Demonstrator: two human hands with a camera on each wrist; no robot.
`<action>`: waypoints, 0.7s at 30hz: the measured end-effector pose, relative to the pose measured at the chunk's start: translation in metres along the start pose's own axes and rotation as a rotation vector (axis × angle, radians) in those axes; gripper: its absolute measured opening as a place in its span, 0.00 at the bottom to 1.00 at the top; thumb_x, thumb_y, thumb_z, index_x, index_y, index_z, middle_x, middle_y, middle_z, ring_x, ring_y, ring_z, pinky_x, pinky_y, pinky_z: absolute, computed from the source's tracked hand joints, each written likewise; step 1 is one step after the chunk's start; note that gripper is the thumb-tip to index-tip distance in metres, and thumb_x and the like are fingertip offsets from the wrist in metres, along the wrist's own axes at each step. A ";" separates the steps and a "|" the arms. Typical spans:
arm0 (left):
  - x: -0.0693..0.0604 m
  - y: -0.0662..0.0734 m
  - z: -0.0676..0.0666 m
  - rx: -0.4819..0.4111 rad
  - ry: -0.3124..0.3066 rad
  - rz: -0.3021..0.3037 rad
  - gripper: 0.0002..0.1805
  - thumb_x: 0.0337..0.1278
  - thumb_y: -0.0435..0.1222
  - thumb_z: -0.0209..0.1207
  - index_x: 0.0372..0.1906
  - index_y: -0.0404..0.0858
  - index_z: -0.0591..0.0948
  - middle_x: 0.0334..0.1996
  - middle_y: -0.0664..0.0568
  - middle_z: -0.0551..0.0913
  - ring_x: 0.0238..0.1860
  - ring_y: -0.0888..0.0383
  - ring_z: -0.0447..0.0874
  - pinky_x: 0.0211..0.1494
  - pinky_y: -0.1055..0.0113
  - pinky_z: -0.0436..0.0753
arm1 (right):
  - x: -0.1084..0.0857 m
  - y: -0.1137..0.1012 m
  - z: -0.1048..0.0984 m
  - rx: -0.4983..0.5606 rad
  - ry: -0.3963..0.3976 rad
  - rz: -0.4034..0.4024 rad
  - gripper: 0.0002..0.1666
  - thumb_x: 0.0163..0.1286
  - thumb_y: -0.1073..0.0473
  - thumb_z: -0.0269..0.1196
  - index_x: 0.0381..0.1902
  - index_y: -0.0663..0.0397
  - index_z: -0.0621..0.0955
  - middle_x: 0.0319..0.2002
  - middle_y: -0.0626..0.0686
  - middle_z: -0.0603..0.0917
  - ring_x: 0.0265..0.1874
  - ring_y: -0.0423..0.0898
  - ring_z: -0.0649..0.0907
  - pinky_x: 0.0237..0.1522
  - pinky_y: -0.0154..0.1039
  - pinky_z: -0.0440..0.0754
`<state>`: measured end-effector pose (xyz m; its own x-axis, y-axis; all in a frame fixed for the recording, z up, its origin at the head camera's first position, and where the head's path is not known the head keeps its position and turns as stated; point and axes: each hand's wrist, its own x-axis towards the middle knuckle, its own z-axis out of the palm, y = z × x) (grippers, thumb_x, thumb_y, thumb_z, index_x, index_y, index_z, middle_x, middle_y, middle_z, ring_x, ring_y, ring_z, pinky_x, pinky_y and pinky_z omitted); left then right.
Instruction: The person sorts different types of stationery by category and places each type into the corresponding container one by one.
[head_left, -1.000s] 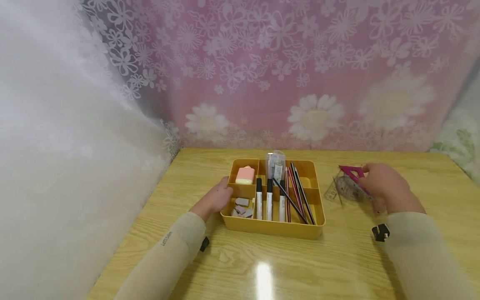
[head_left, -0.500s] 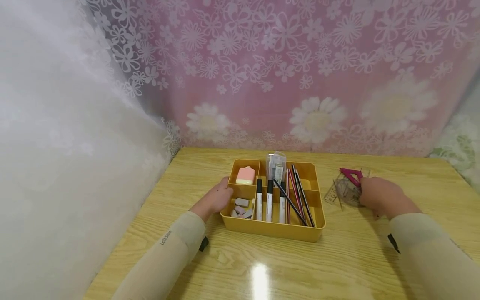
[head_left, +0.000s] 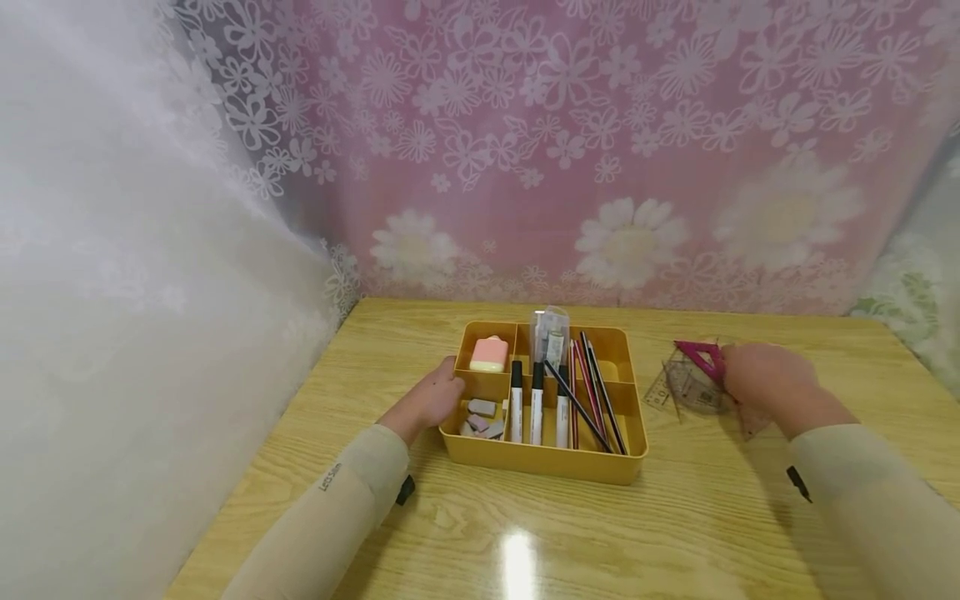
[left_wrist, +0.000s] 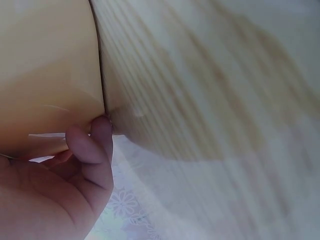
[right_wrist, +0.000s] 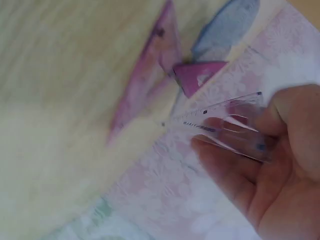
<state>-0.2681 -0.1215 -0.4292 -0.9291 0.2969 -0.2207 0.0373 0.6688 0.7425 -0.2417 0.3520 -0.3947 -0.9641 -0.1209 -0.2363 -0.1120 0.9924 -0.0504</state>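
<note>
In the head view my left hand (head_left: 435,396) holds the left wall of a yellow divided desk organizer (head_left: 543,471). The left wrist view shows its fingers curled at the organizer's wall (left_wrist: 45,75). My right hand (head_left: 776,383) is over a small group of drawing tools at the right. In the right wrist view it pinches a clear set square (right_wrist: 225,120) between thumb and fingers. A magenta set square (head_left: 697,348), a round clear protractor (head_left: 693,387) and a clear ruler (head_left: 660,392) lie beside that hand. A pink translucent triangle (right_wrist: 145,85) lies close by.
The organizer holds a pink-and-cream item (head_left: 490,354), grey erasers (head_left: 482,407), black-capped markers (head_left: 537,408), several pencils (head_left: 588,375) and a clear case (head_left: 553,333). A flowered pink curtain (head_left: 510,183) hangs behind the table (head_left: 420,533).
My right hand has shifted slightly and its wrist has turned; more of the protractor and a pink triangle corner now show. The left hand and organizer have stayed in place.
</note>
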 end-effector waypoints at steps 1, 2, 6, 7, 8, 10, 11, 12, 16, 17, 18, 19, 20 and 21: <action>0.000 0.000 0.000 0.001 -0.001 0.002 0.32 0.76 0.42 0.35 0.79 0.36 0.51 0.76 0.41 0.61 0.76 0.46 0.56 0.76 0.47 0.56 | 0.000 -0.001 -0.004 0.004 0.029 0.007 0.16 0.68 0.65 0.59 0.52 0.66 0.78 0.36 0.63 0.83 0.27 0.52 0.77 0.20 0.50 0.76; 0.000 0.000 0.000 0.000 -0.002 0.004 0.32 0.76 0.42 0.35 0.79 0.36 0.51 0.75 0.41 0.61 0.76 0.46 0.56 0.76 0.47 0.56 | 0.000 -0.002 -0.008 0.002 0.057 0.010 0.19 0.69 0.66 0.57 0.57 0.66 0.77 0.37 0.63 0.84 0.25 0.52 0.77 0.18 0.49 0.75; -0.001 0.000 0.000 -0.022 -0.008 0.011 0.31 0.76 0.41 0.35 0.79 0.36 0.52 0.75 0.40 0.62 0.76 0.46 0.56 0.75 0.46 0.56 | -0.003 -0.017 -0.028 0.033 0.149 -0.006 0.24 0.74 0.66 0.50 0.66 0.62 0.73 0.41 0.61 0.86 0.18 0.45 0.68 0.16 0.42 0.65; -0.001 0.000 0.000 -0.024 -0.008 0.011 0.31 0.76 0.41 0.35 0.78 0.35 0.52 0.75 0.40 0.62 0.76 0.46 0.56 0.75 0.47 0.56 | -0.003 -0.023 -0.033 0.032 0.175 -0.018 0.23 0.75 0.65 0.50 0.66 0.61 0.73 0.40 0.60 0.86 0.17 0.45 0.67 0.16 0.41 0.65; -0.001 0.000 0.000 -0.026 -0.008 0.011 0.31 0.76 0.41 0.35 0.78 0.35 0.52 0.75 0.40 0.62 0.76 0.46 0.56 0.75 0.47 0.56 | -0.004 -0.029 -0.039 0.031 0.195 -0.032 0.23 0.76 0.63 0.50 0.67 0.60 0.72 0.36 0.59 0.86 0.16 0.44 0.67 0.15 0.41 0.64; 0.000 0.000 0.000 -0.022 -0.005 0.014 0.31 0.76 0.40 0.35 0.78 0.35 0.52 0.75 0.40 0.62 0.76 0.46 0.56 0.76 0.47 0.56 | -0.006 -0.043 -0.049 0.056 0.257 -0.056 0.23 0.79 0.60 0.48 0.68 0.56 0.72 0.30 0.58 0.83 0.14 0.45 0.67 0.14 0.41 0.65; 0.000 0.000 0.000 -0.020 -0.004 0.013 0.31 0.76 0.40 0.35 0.78 0.35 0.52 0.75 0.40 0.62 0.76 0.46 0.56 0.76 0.47 0.56 | -0.007 -0.050 -0.053 0.067 0.292 -0.069 0.24 0.79 0.58 0.47 0.70 0.54 0.71 0.24 0.55 0.80 0.13 0.45 0.66 0.14 0.41 0.64; 0.000 0.000 0.000 -0.018 -0.003 0.013 0.31 0.76 0.40 0.35 0.78 0.35 0.52 0.75 0.40 0.62 0.76 0.47 0.56 0.76 0.47 0.56 | -0.008 -0.056 -0.057 0.079 0.330 -0.086 0.25 0.80 0.57 0.44 0.70 0.52 0.70 0.22 0.53 0.78 0.12 0.46 0.64 0.13 0.41 0.63; 0.000 0.000 0.001 -0.020 -0.001 0.008 0.32 0.76 0.40 0.35 0.79 0.35 0.52 0.75 0.40 0.61 0.76 0.47 0.57 0.76 0.47 0.56 | -0.007 -0.078 -0.064 0.122 0.492 -0.154 0.25 0.81 0.54 0.41 0.69 0.48 0.72 0.16 0.49 0.72 0.10 0.47 0.62 0.13 0.41 0.61; 0.000 0.000 0.001 -0.021 0.000 0.006 0.32 0.76 0.40 0.36 0.79 0.35 0.52 0.75 0.40 0.61 0.76 0.47 0.56 0.76 0.47 0.55 | -0.006 -0.083 -0.065 0.127 0.517 -0.176 0.24 0.81 0.54 0.41 0.68 0.49 0.73 0.18 0.48 0.72 0.11 0.47 0.62 0.13 0.41 0.61; 0.001 0.000 0.001 -0.023 0.001 0.005 0.32 0.76 0.40 0.36 0.79 0.35 0.52 0.75 0.41 0.61 0.76 0.47 0.56 0.76 0.47 0.55 | -0.004 -0.086 -0.065 0.132 0.533 -0.195 0.23 0.81 0.54 0.41 0.66 0.50 0.74 0.18 0.49 0.73 0.11 0.47 0.63 0.13 0.41 0.61; 0.001 0.000 0.001 -0.025 0.002 0.004 0.32 0.76 0.40 0.36 0.79 0.35 0.52 0.75 0.41 0.61 0.76 0.47 0.56 0.76 0.47 0.55 | -0.002 -0.090 -0.064 0.130 0.547 -0.209 0.23 0.81 0.55 0.42 0.64 0.51 0.76 0.21 0.50 0.76 0.11 0.47 0.63 0.13 0.42 0.61; 0.001 0.000 0.001 -0.025 0.002 0.004 0.32 0.76 0.40 0.36 0.79 0.35 0.52 0.75 0.41 0.61 0.76 0.47 0.56 0.76 0.47 0.55 | 0.000 -0.093 -0.064 0.139 0.548 -0.227 0.22 0.80 0.57 0.43 0.63 0.52 0.77 0.25 0.52 0.79 0.11 0.47 0.64 0.14 0.42 0.62; 0.001 0.000 0.001 -0.026 0.003 0.004 0.31 0.76 0.40 0.36 0.79 0.35 0.52 0.75 0.41 0.61 0.76 0.47 0.56 0.76 0.47 0.55 | 0.003 -0.095 -0.063 0.140 0.541 -0.249 0.21 0.80 0.58 0.44 0.62 0.54 0.77 0.29 0.54 0.82 0.12 0.46 0.65 0.15 0.42 0.63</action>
<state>-0.2687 -0.1208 -0.4303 -0.9299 0.2977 -0.2158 0.0318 0.6498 0.7594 -0.2489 0.2584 -0.3299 -0.9027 -0.2835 0.3236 -0.3521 0.9191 -0.1770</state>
